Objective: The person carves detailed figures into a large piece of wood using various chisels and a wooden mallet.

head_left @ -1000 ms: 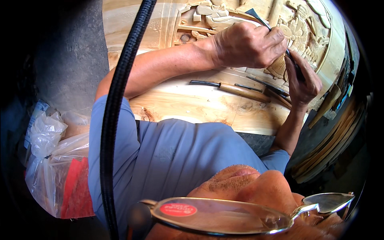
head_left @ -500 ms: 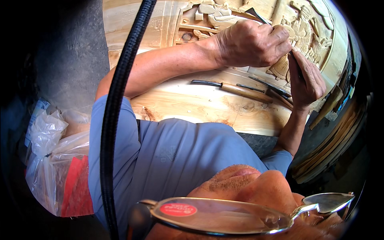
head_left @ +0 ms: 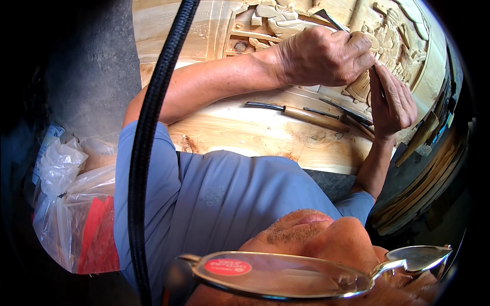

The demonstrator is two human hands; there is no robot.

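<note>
My left hand [head_left: 326, 57] is closed in a fist around a dark metal carving chisel [head_left: 331, 20], whose flared end sticks out above the knuckles. Just to its right, my right hand [head_left: 395, 102] has its fingers pressed together, their tips meeting the left fist. A dark strip shows between its thumb and fingers, too shaded to name. Both hands are over a wooden relief panel [head_left: 390, 38] carved with figures, and they hide part of the carving. Below them lie a wooden-handled chisel [head_left: 314, 118] with a bent dark blade and several slimmer dark tools [head_left: 347, 110].
Pale planed wood [head_left: 240, 130] lies between my body and the panel. Curved wooden pieces [head_left: 423, 186] are stacked at the right. A tied clear plastic bag [head_left: 58, 173] with red material [head_left: 99, 234] is at the left. A black braided cable [head_left: 153, 122] crosses the view.
</note>
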